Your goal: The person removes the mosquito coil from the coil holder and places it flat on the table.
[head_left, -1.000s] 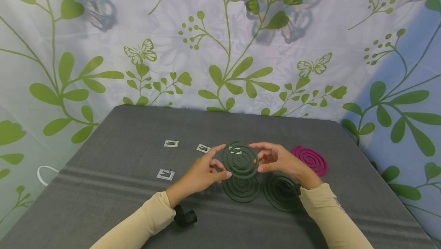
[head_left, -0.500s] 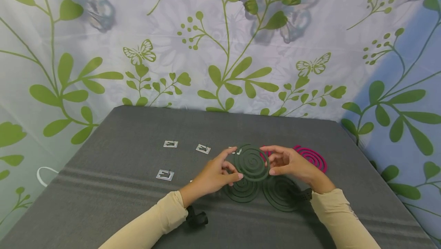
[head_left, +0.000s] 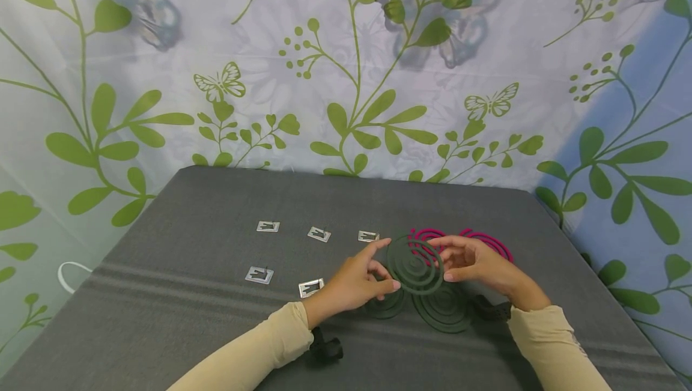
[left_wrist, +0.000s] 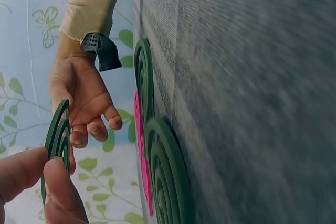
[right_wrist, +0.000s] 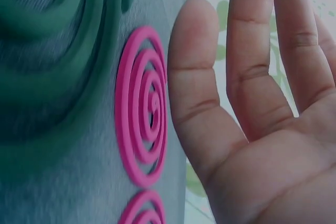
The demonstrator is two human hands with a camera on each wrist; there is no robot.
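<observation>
Both hands hold a dark green mosquito coil (head_left: 415, 263) above the table, tilted toward the head camera. At its left rim, my left hand (head_left: 351, 283) pinches it between thumb and finger, seen close in the left wrist view. My right hand (head_left: 481, 266) holds the opposite rim with thumb and index finger, its other fingers loosely bent. Below lie two more green coils, the left one (head_left: 385, 310) partly hidden by the left hand and the right one (head_left: 444, 313) beside it. Behind the right hand are two pink coils, one (right_wrist: 121, 103) whole in the right wrist view.
Several small metal coil stands lie on the left of the grey table (head_left: 216, 193), among them a back stand (head_left: 268, 226) and a front stand (head_left: 259, 275). A leaf-patterned curtain (head_left: 346, 66) hangs behind. Black wrist camera mounts (head_left: 327, 349) hang below the sleeves.
Both hands have carried the green coil to the right and slightly down. Metal stands behind the left hand have come into view, as has more of a pink coil.
</observation>
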